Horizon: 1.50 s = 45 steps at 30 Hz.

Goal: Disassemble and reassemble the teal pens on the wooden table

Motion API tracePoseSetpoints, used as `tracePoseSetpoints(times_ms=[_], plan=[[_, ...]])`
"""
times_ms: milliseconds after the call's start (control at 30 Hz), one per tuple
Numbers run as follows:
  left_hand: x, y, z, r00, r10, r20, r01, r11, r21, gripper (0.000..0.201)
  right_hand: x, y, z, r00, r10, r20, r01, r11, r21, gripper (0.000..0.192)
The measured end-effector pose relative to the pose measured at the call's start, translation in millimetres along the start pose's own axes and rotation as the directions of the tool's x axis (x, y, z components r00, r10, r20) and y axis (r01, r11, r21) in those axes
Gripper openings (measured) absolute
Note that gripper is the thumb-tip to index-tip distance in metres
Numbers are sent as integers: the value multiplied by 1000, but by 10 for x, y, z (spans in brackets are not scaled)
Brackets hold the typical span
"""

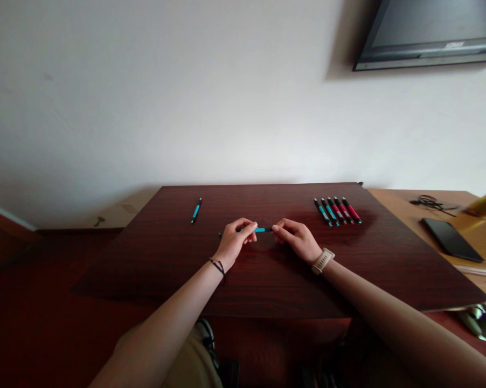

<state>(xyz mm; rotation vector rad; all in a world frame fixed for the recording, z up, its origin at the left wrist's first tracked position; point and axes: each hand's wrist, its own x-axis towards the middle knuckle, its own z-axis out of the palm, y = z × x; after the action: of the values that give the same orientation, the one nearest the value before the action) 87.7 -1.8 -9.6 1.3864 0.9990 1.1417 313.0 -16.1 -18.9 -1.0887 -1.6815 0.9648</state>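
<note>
A turquoise and black pen (pixel 262 230) lies level between my two hands, above the dark wooden table (pixel 259 285). The fingertips of my left hand (pixel 238 235) pinch its left part. At the black right end, my right hand (pixel 297 238) grips it between thumb and fingers. Just left of my left hand a small dark-turquoise tip (pixel 220 235) shows; whether it belongs to another pen I cannot tell. Another turquoise pen (pixel 196 210) lies alone at the table's back left. On the back right, two turquoise pens (pixel 326 211) and three pink-red pens (pixel 344 210) lie side by side, slanted.
A lighter wooden desk (pixel 392 202) adjoins the table on the right, bearing a black phone (pixel 452 239), a coiled black cable (pixel 432 202) and a yellow object (pixel 485 205). A screen (pixel 432 32) hangs on the white wall (pixel 210 97) behind.
</note>
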Motion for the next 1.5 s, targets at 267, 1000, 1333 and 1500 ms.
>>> tracePoseSetpoints(times_ms=[267,1000,1333,1500], plan=[[11,-13,-7,1000,-4,18,4,1000,21,34,-7,-26,0,999,15,33,-15,1000,12,48],[14,-13,10,1000,-22,11,22,1000,-4,35,7,50,5,999,-27,-23,28,997,70,29],[26,-47,-10,999,-22,34,23,999,-26,34,-6,-32,-6,1000,-30,7,30,999,35,33],[12,3,5,999,-9,38,8,1000,11,34,-3,-23,5,1000,-3,16,3,1000,3,46]])
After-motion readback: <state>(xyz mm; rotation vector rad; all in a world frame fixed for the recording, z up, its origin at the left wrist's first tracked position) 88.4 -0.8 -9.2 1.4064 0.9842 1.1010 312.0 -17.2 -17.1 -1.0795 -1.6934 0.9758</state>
